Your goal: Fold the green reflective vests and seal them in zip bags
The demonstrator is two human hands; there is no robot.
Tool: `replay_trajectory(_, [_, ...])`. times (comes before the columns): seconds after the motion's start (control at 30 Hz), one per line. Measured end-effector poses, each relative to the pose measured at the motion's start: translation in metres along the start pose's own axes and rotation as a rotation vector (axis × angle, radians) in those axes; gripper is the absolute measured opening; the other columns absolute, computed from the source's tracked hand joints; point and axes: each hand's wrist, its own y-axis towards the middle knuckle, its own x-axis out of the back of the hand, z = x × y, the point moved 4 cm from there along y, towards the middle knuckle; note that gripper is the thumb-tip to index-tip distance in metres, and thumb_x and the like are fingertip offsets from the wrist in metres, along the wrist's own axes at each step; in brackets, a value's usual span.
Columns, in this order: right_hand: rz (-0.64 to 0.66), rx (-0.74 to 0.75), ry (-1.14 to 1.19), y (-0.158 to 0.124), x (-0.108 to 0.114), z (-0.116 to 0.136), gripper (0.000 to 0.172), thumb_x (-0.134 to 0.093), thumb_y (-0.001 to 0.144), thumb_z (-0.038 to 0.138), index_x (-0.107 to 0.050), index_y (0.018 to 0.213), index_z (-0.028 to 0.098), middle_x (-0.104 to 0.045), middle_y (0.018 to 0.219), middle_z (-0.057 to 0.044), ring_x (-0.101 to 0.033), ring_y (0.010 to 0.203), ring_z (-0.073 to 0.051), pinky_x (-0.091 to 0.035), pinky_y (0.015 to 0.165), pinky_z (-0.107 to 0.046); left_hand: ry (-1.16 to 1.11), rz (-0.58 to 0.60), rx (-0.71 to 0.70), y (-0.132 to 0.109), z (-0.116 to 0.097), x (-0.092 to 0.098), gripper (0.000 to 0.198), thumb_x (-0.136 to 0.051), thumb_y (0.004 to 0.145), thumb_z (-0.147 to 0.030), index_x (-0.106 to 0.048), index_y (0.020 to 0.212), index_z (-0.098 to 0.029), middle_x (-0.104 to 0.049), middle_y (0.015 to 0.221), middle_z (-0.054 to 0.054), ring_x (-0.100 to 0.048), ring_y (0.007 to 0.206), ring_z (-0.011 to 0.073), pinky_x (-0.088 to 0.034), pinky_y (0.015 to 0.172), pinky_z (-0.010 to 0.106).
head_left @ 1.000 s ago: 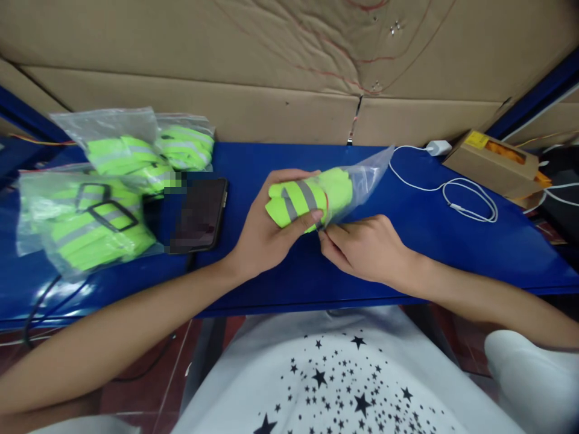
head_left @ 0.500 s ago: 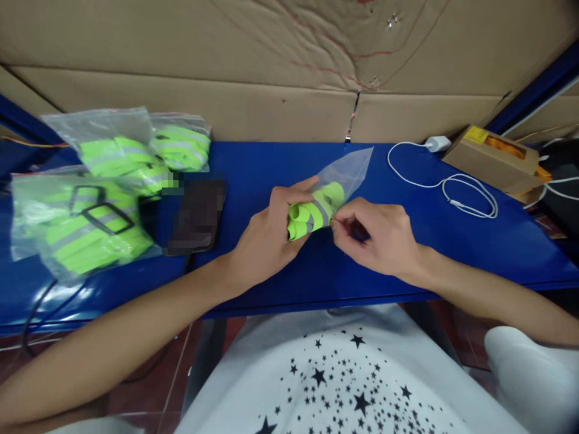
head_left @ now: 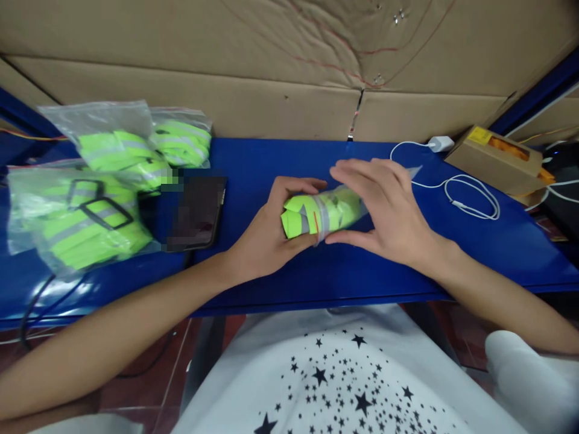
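Note:
A rolled neon-yellow reflective strap (head_left: pixel 296 222) with grey stripes sits partly inside a clear plastic zip bag (head_left: pixel 339 208). My left hand (head_left: pixel 266 232) is closed around the roll's left end, with fingers behind it and thumb in front. The bag's mouth, edged with a red line, circles the roll just beyond my left thumb. My right hand (head_left: pixel 393 211) curves round the bag from the right, fingers over the far side and thumb along the near side. The bag's closed end pokes out behind my right hand, mostly hidden by it.
Several filled bags of neon straps (head_left: pixel 94 223) lie at the left of the blue table (head_left: pixel 271 289). A dark phone (head_left: pixel 199 211) lies beside them. At the right are a white cable (head_left: pixel 473 211), a charger plug (head_left: pixel 440 143) and a cardboard box (head_left: pixel 493 160).
The bag has been drawn over more of the roll, and its mouth now encircles it. My right hand has gone from a pinch at the bag's edge to a wide curve around it.

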Motion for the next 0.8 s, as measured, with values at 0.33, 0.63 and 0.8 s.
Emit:
replay_trajectory(0.33, [0.018, -0.289, 0.266, -0.003, -0.015, -0.007, 0.049, -0.076, 0.087, 0.059, -0.071, 0.113, 0.018, -0.078, 0.105, -0.007, -0.073, 0.089, -0.023, -0.054, 0.078, -0.033, -0.38, 0.028, 0.306, -0.003, 0.008, 0.004, 0.061, -0.086, 0.075, -0.036, -0.052, 0.126, -0.032, -0.056, 0.132, 0.005, -0.06, 0.116, 0.026, -0.056, 0.092, 0.036])
replay_trajectory(0.63, [-0.025, -0.364, 0.382, -0.002, -0.01, -0.018, 0.055, -0.075, 0.086, 0.063, -0.068, 0.12, 0.019, -0.076, 0.105, -0.005, -0.071, 0.089, -0.022, -0.055, 0.078, -0.032, -0.087, -0.14, 0.051, -0.007, -0.017, 0.006, 0.064, -0.08, 0.088, -0.025, -0.054, 0.145, -0.036, -0.061, 0.147, 0.005, -0.059, 0.136, 0.029, -0.048, 0.117, 0.046])
replay_trajectory(0.8, [0.018, -0.247, 0.383, -0.003, -0.008, -0.008, 0.062, -0.074, 0.087, 0.061, -0.063, 0.133, 0.02, -0.074, 0.12, -0.01, -0.072, 0.105, -0.027, -0.057, 0.091, -0.039, 0.013, -0.099, -0.062, -0.012, -0.026, 0.008, 0.053, -0.078, 0.087, -0.016, -0.066, 0.133, -0.038, -0.067, 0.142, 0.002, -0.062, 0.133, 0.0259, -0.05, 0.116, 0.044])
